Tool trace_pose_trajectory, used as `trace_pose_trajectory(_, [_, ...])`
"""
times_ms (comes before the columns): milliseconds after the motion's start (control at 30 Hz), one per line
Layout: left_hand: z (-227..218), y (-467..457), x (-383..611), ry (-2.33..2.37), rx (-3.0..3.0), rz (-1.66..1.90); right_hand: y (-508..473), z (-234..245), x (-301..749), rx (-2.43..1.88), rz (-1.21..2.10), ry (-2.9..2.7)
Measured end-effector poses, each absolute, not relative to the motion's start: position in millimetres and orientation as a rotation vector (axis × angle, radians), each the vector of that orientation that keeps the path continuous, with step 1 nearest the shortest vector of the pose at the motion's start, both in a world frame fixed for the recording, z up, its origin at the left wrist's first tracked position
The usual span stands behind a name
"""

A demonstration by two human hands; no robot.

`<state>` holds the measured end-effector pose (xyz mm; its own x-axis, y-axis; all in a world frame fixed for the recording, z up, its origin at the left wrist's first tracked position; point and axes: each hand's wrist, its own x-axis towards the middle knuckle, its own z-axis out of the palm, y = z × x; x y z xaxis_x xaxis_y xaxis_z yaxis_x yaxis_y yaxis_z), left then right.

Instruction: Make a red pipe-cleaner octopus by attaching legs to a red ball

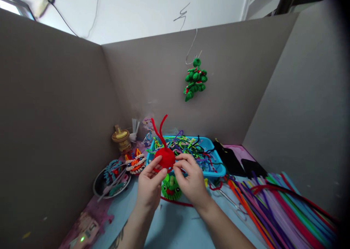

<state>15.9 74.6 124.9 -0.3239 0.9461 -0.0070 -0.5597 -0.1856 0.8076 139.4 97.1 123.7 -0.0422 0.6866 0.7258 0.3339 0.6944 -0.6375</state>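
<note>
Work in hand: red pipe-cleaner ball, held above the near table, in front of the blue tray. The body appears fully wound; two red stems stand loose, judged unfinished. Left hand pinches the ball's left side. Right hand pinches its right edge with its fingertips. A green finished piece lies beneath.

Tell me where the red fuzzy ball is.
In the head view, the red fuzzy ball is at centre, pinched between the left hand and right hand, in front of the blue tray and above the green fuzzy figure.
</note>
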Motion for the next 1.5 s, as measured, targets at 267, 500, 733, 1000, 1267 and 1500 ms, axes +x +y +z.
trace_pose_trajectory(267, [122,76,13,0.932,0.741,1.769,94,127,139,-0.885,0.577,-1.659])
trace_pose_trajectory(500, [115,76,13,1.112,0.872,1.864,93,131,139,-0.849,0.594,-1.630])
trace_pose_trajectory(733, [118,76,15,1.177,0.754,1.908,91,131,137,-0.796,0.584,-1.639])
trace_pose_trajectory(1000, [128,76,14,0.869,0.599,1.857,97,129,140,-0.880,0.645,-1.606])
trace_pose_trajectory(1267, [125,74,20,0.968,0.798,1.864,99,128,140,-0.946,0.660,-1.607])
trace_pose_trajectory(1500, [122,74,21,1.095,0.824,1.877,100,126,140,-0.939,0.697,-1.597])
